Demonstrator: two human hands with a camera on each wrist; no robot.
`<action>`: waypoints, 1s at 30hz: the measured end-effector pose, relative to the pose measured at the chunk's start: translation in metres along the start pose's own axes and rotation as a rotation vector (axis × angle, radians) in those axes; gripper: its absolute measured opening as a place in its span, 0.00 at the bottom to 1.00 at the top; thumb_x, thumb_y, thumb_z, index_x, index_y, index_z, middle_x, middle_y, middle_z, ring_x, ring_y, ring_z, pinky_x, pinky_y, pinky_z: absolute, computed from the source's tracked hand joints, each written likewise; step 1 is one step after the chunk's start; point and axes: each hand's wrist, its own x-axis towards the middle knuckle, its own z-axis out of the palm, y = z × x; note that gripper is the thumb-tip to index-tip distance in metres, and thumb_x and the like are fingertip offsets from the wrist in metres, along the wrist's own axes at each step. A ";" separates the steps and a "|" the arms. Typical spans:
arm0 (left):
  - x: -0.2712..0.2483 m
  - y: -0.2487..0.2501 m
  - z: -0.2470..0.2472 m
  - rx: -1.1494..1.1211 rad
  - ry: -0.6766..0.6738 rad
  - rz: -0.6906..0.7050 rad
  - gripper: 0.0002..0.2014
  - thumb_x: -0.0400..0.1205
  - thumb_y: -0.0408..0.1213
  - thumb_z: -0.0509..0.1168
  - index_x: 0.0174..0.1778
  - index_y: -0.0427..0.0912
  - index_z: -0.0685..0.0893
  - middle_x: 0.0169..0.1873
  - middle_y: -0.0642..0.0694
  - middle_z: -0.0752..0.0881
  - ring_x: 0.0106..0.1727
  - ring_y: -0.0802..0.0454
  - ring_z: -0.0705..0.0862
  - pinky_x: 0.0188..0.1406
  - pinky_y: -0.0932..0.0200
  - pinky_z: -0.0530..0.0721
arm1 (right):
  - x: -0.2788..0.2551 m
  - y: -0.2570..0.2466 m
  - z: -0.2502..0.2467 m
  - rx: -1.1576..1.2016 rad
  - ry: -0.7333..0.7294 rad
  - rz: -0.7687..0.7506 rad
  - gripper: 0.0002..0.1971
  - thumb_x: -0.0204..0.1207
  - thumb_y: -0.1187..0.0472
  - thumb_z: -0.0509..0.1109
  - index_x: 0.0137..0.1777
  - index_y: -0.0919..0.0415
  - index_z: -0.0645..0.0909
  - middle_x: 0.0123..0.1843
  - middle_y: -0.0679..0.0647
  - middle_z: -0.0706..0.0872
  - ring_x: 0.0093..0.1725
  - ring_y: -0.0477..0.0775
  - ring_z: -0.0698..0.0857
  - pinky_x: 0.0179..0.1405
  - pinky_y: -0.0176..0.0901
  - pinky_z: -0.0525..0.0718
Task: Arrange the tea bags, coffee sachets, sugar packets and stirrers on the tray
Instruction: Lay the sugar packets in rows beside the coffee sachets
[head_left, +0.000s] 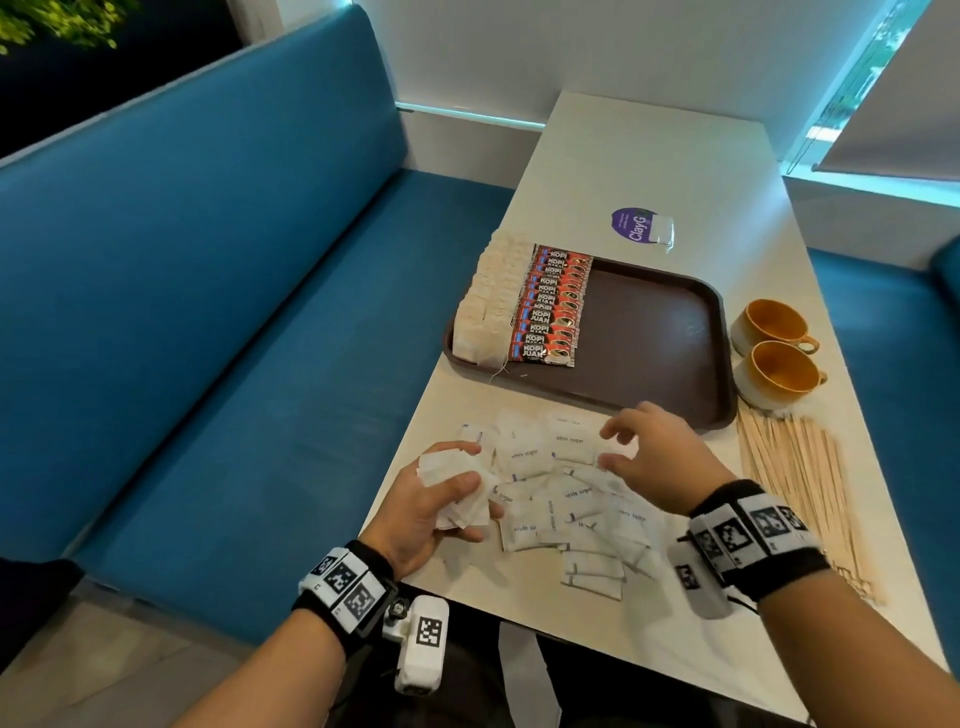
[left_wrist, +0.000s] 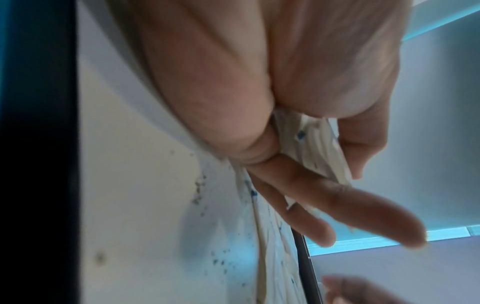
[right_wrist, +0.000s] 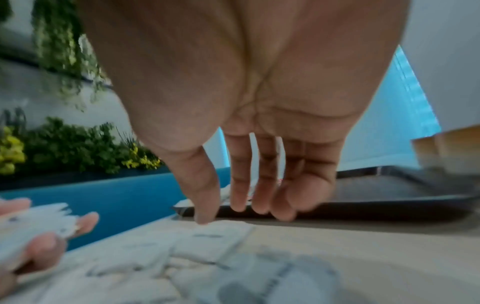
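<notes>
Head view: the step in hand appears to be gathering the sugar packets (head_left: 566, 499), which lie scattered on the table (head_left: 649, 156) just in front of the tray (head_left: 649, 332). The left hand (head_left: 441, 499) grips a small stack of packets (head_left: 457, 491), fingers and thumb curled round it. The right hand (head_left: 654, 457) hovers over the loose packets with fingers spread and slightly bent, holding nothing; the right wrist view confirms an empty palm with the thumb tip close to a packet.

Next move, as a judgement: pinch one loose packet with the right hand, add it to the stack, repeat, then lay the stack on the bare part of the tray.

Counts:
- Tea bags (head_left: 488, 296): one overlapping row on the tray's left edge; number cannot be told.
- Coffee sachets (head_left: 550, 306): about ten, in a row beside the tea bags.
- Loose sugar packets: roughly fifteen.
- Stirrers (head_left: 805, 478): a bundle on the table, right of the packets; too many to count.
- Cups (head_left: 774, 348): two, right of the tray.
</notes>
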 end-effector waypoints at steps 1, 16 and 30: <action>0.001 0.000 0.001 0.007 0.001 -0.002 0.25 0.76 0.32 0.73 0.71 0.37 0.78 0.52 0.32 0.88 0.43 0.32 0.91 0.23 0.54 0.86 | 0.000 0.011 0.000 -0.077 -0.042 0.037 0.23 0.77 0.46 0.78 0.70 0.49 0.82 0.61 0.46 0.81 0.56 0.46 0.83 0.59 0.42 0.84; 0.002 0.001 0.002 0.015 0.010 0.002 0.28 0.76 0.35 0.74 0.73 0.37 0.76 0.53 0.31 0.89 0.46 0.32 0.92 0.24 0.52 0.88 | 0.013 0.008 -0.010 0.237 -0.138 0.053 0.11 0.68 0.52 0.87 0.44 0.55 0.89 0.38 0.50 0.92 0.32 0.44 0.88 0.32 0.35 0.85; 0.004 0.000 0.001 -0.030 0.011 -0.008 0.27 0.76 0.32 0.74 0.72 0.36 0.76 0.53 0.28 0.85 0.46 0.27 0.91 0.24 0.50 0.89 | 0.067 -0.050 -0.005 -0.409 -0.341 -0.083 0.48 0.65 0.42 0.86 0.82 0.46 0.67 0.70 0.52 0.85 0.64 0.60 0.86 0.56 0.53 0.86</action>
